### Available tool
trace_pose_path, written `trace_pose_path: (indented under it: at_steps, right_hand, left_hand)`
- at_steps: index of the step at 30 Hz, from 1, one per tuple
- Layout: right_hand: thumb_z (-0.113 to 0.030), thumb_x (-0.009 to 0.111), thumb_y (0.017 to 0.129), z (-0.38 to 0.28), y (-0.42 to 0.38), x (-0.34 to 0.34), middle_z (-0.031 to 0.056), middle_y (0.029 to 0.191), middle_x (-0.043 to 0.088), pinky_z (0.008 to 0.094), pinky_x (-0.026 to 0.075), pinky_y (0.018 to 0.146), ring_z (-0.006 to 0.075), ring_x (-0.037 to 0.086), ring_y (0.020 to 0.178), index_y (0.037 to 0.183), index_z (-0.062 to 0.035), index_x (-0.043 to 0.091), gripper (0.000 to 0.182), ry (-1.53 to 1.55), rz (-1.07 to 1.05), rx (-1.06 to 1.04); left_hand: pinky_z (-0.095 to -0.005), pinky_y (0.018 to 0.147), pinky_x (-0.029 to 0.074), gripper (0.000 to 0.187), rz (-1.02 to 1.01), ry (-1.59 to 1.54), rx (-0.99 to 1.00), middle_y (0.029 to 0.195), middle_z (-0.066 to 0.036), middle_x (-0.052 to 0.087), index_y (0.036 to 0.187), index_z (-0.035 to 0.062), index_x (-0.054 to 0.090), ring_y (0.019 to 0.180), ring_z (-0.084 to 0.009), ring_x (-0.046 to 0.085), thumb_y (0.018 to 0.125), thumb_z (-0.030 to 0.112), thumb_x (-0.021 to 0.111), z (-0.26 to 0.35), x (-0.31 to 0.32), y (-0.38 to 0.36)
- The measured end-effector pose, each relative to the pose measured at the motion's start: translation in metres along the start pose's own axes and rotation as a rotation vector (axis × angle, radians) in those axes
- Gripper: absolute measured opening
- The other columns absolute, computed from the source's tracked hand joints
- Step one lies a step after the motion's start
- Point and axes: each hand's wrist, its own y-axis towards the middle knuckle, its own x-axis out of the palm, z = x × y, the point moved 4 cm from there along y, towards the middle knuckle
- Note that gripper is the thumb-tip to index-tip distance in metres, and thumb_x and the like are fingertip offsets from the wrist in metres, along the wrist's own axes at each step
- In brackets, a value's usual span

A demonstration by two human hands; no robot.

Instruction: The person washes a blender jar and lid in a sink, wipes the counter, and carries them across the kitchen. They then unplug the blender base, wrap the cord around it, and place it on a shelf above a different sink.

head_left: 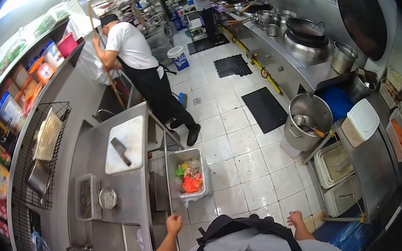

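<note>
Beside the edge of the steel counter (121,192), my left hand (174,224) has its fingers curled closed, with nothing visible in them. My right hand (295,217) hangs low on the other side of my body, fingers apart and holding nothing. A white bin (205,174) with red, green and yellow scraps stands on the floor ahead of my left hand. On the counter a cleaver (121,151) lies on a white cutting board (134,132). A small metal bowl (107,197) and a clear container (87,197) sit nearer.
A person in a black apron (138,63) bends at the left, holding a long pole. Another person (202,3) stands at the far stoves. To the right are a large steel pot (296,132) and a counter (374,176). A black mat (264,109) lies on the tiled floor.
</note>
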Motion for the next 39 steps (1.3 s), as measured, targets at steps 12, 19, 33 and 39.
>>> trace_pose_path:
  at_steps: [12,19,33,39]
  right_hand:
    - [-0.026,0.061,0.09,-0.241,0.074,0.083,0.0128,0.088,0.068,0.0363,0.056,0.052,0.0229,0.068,0.067,0.109,-0.0021,0.055,0.031,-0.301,-0.208,-0.066]
    - [-0.023,0.058,0.091,-0.354,0.118,0.077,0.0137,0.09,0.067,0.0414,0.056,0.052,0.026,0.067,0.065,0.108,-0.0014,0.055,0.028,-0.123,-0.04,-0.06]
    - [-0.023,0.055,0.089,-0.542,0.301,0.128,0.0205,0.088,0.067,0.0473,0.056,0.06,0.0353,0.067,0.066,0.103,0.0041,0.058,0.031,-0.373,-0.243,0.186]
    - [-0.025,0.058,0.091,-0.796,0.434,0.16,0.019,0.08,0.063,0.0438,0.053,0.048,0.0288,0.062,0.059,0.102,-0.0021,0.055,0.025,-0.222,-0.164,-0.013]
  left_hand:
    - [-0.0447,0.062,0.056,0.027,-0.315,-0.119,-0.924,0.087,-0.024,0.067,0.091,-0.0075,0.058,0.07,-0.0327,0.067,0.089,0.019,0.061,-0.067,0.071,0.094]
    - [-0.0372,0.058,0.055,0.031,-0.387,0.133,-0.298,0.074,-0.015,0.069,0.084,-0.0024,0.069,0.064,-0.0257,0.068,0.08,0.028,0.065,0.071,0.141,0.34]
    - [-0.0308,0.058,0.053,0.032,-0.422,0.01,-0.089,0.074,-0.012,0.07,0.093,-0.0004,0.069,0.06,-0.0173,0.067,0.082,0.029,0.065,0.355,0.256,0.643]
    - [-0.0339,0.049,0.052,0.026,-0.185,-0.146,-0.554,0.067,-0.009,0.068,0.089,0.0013,0.069,0.054,-0.0195,0.066,0.082,0.026,0.063,0.314,0.223,0.671]
